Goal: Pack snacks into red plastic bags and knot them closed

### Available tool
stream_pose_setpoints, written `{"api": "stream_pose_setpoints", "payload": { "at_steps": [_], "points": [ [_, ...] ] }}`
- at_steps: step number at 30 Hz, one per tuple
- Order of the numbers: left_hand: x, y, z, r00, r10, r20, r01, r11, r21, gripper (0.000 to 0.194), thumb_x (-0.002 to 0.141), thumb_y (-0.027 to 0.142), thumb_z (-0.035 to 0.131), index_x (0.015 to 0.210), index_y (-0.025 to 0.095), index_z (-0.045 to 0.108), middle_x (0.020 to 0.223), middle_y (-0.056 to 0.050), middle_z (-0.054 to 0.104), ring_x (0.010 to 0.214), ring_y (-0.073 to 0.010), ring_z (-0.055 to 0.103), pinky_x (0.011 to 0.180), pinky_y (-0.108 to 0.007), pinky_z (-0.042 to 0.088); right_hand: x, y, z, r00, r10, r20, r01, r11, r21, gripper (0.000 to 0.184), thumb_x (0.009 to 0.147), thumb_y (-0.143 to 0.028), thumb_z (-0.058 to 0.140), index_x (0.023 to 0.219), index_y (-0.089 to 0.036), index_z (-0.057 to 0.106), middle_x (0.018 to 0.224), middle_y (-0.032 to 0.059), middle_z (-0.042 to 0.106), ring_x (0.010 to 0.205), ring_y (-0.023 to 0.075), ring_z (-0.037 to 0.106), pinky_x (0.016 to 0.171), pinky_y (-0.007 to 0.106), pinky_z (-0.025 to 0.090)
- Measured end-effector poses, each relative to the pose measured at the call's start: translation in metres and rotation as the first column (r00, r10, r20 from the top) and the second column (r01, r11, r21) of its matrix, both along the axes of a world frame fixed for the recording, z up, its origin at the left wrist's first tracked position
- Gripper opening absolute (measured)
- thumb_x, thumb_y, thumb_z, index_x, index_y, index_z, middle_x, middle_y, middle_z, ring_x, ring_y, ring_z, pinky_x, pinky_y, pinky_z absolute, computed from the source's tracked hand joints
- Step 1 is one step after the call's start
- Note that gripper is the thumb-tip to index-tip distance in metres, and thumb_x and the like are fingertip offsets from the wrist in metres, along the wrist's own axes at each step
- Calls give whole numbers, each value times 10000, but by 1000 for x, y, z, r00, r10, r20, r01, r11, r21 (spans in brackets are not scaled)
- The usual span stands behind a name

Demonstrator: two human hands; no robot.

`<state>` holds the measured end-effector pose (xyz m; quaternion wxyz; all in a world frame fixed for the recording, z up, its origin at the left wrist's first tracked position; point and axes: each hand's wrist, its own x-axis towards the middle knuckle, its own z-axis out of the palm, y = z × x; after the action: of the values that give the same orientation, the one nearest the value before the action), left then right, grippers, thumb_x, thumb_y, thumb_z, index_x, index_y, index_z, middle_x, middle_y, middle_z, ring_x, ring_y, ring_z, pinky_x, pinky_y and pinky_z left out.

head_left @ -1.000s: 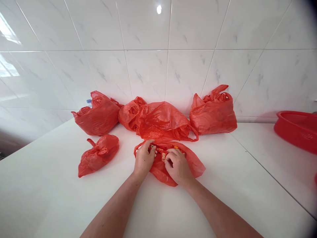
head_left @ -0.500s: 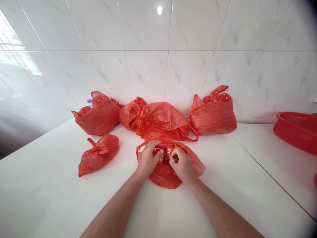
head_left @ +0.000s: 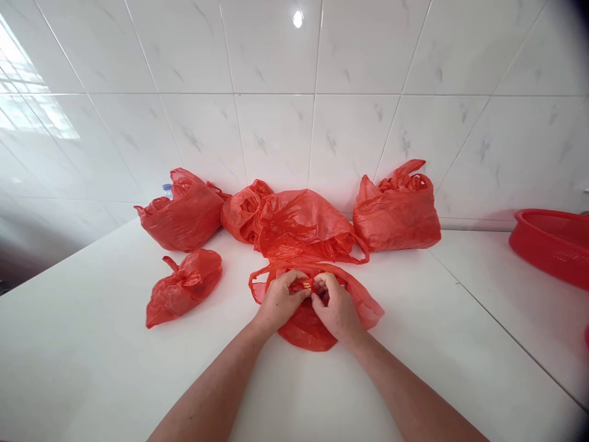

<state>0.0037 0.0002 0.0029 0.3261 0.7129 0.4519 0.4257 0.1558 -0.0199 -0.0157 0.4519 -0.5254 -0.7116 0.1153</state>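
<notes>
A thin red plastic bag [head_left: 307, 336] lies spread open on the white table, its handle loop toward the left. Inside its mouth, a small red packet [head_left: 307, 285] with yellow lettering shows between my hands. My left hand [head_left: 278, 302] is closed, thumb and fingers pinching the packet's left side. My right hand [head_left: 338, 308] has its fingers curled and pinched at the packet's right side. A bit of yellow shows just behind the right fingers. The rest of the bag's contents is hidden by my hands.
Behind stand more filled red bags: a left one [head_left: 184, 215], a crumpled middle one [head_left: 306, 221] and a right one [head_left: 396, 212], before the tiled wall [head_left: 276, 135]. A small knotted bag [head_left: 186, 287] lies at left. A red plastic basket [head_left: 547, 248] sits at far right.
My hands have drawn closer together over the packet. The left thumb and fingers have closed around it, and less of the red packaging shows. The other bags stay in place.
</notes>
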Motion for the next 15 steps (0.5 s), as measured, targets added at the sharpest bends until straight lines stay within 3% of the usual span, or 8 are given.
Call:
{"api": "stream_pose_setpoints", "payload": {
  "at_steps": [10,15],
  "points": [
    [0,0,3,994,-25,111,32,998,-58,32,751,187,569,780,184,555,715,26,608,662,-117,565,642,-234,453,4,0,1,996,43,83,-48,997,54,119,865,-201,478,917,-218,583,896,39,620,837,193,578,759,334,447],
    [0,0,0,998,13,64,-13,1000,3,158,744,220,607,900,202,592,887,-4,646,840,-154,586,770,-271,466,4,1,0,995,25,95,-31,997,64,72,840,-172,493,835,-206,556,838,32,608,793,187,563,718,318,437]
  ]
}}
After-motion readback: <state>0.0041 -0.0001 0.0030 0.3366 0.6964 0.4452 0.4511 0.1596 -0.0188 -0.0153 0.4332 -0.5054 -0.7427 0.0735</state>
